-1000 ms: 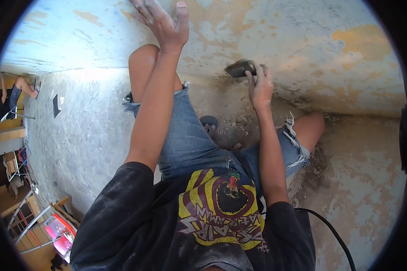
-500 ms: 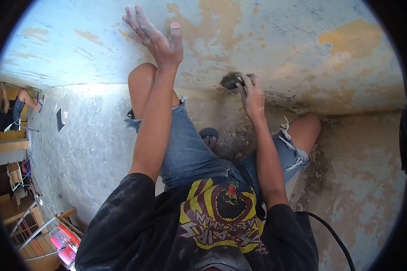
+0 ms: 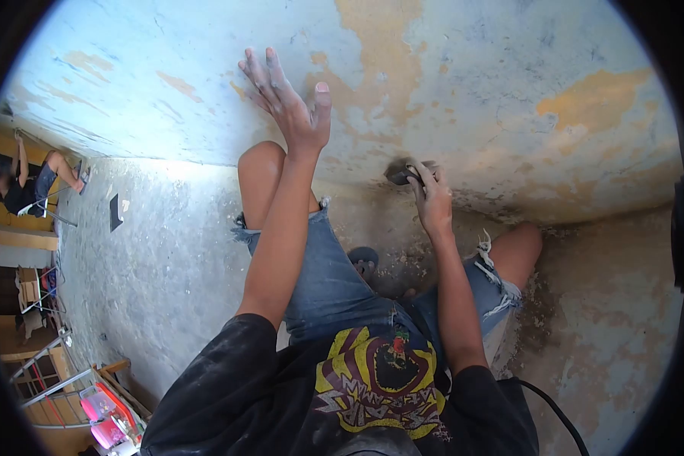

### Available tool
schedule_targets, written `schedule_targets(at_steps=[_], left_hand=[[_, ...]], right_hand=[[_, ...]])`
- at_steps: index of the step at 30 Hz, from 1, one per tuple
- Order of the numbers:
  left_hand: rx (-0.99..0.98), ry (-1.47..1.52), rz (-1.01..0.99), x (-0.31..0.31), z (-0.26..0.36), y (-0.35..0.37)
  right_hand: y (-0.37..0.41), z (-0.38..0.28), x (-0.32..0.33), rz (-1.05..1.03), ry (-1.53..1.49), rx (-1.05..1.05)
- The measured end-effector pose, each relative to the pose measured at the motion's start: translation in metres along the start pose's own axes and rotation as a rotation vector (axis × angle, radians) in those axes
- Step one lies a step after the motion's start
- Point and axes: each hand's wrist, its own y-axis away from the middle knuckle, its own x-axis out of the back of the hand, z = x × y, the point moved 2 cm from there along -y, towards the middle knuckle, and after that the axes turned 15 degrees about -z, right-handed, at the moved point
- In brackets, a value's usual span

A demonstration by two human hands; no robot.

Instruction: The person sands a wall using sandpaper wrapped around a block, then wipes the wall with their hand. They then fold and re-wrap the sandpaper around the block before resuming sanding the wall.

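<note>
My left hand (image 3: 287, 110) is spread against the pale blue wall (image 3: 463, 91), fingers stretched out and thumb apart, with whitish dust on the fingers. To the right and lower, my right hand (image 3: 433, 199) is closed around a small dark scraping or rubbing tool (image 3: 404, 172). The tool lies against the lower wall, just above the floor line. Its edge is dark and smeared, so its exact kind cannot be told. Around both hands the paint is worn, with tan patches (image 3: 376, 68) showing.
My knees are bent either side, in frayed denim shorts (image 3: 319, 266). A black cable (image 3: 555, 403) runs at lower right. On the concrete floor (image 3: 159, 251) lies a flat black piece (image 3: 115, 213). At far left another person (image 3: 34, 182) sits near metal frames and pink containers (image 3: 106, 418).
The whole view has shifted, with the wall, hands and knees appearing lower and mostly farther right. The right hand keeps hold of the dark tool near the same wall spot; the left stays spread.
</note>
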Motion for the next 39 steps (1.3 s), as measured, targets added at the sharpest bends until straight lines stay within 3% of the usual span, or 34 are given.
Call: schedule_targets(at_steps=[8, 10, 11, 13, 18, 21, 23, 25, 27, 31, 33, 35, 37, 39], left_hand=[[0.019, -0.053, -0.052, 0.005, 0.0, 0.001], [0.025, -0.054, -0.051, 0.008, 0.001, 0.003], [0.018, -0.044, -0.051, 0.008, 0.004, 0.001], [-0.012, -0.047, -0.03, 0.006, 0.004, 0.003], [0.01, -0.037, -0.024, 0.005, 0.005, 0.001], [-0.004, -0.071, -0.023, 0.008, -0.001, 0.0], [0.033, -0.041, -0.056, 0.01, 0.001, 0.001], [0.009, -0.043, -0.04, 0.008, 0.003, 0.002], [-0.014, -0.061, -0.028, 0.006, -0.004, 0.0], [0.014, -0.036, 0.104, 0.009, 0.002, -0.002], [-0.013, -0.064, 0.14, 0.017, -0.001, -0.006], [-0.125, 0.019, 0.328, 0.045, 0.006, -0.016], [0.022, 0.417, 0.693, 0.088, 0.016, -0.037], [-0.001, 0.635, 0.895, 0.128, 0.068, -0.058]], right_hand=[[-0.007, -0.015, 0.008, 0.018, 0.015, 0.0], [-0.007, -0.014, 0.01, -0.039, -0.224, -0.254], [-0.005, -0.009, 0.007, -0.037, -0.219, -0.252], [-0.005, -0.009, 0.0, 0.004, 0.012, 0.04], [-0.001, -0.005, -0.001, -0.009, 0.038, -0.016], [-0.003, -0.015, -0.002, 0.032, 0.037, 0.106], [-0.002, -0.009, 0.001, -0.046, -0.126, -0.141], [-0.001, 0.005, -0.005, -0.111, -0.128, -0.135], [0.001, -0.011, -0.001, 0.002, -0.14, 0.007], [-0.004, 0.01, -0.003, 0.034, -0.098, -0.062], [-0.002, -0.015, 0.009, 0.119, 0.085, 0.086], [0.004, -0.01, 0.002, 0.087, 0.023, 0.03], [-0.008, -0.007, 0.003, 0.094, -0.03, -0.028], [0.001, -0.018, 0.007, 0.015, -0.143, -0.106]])
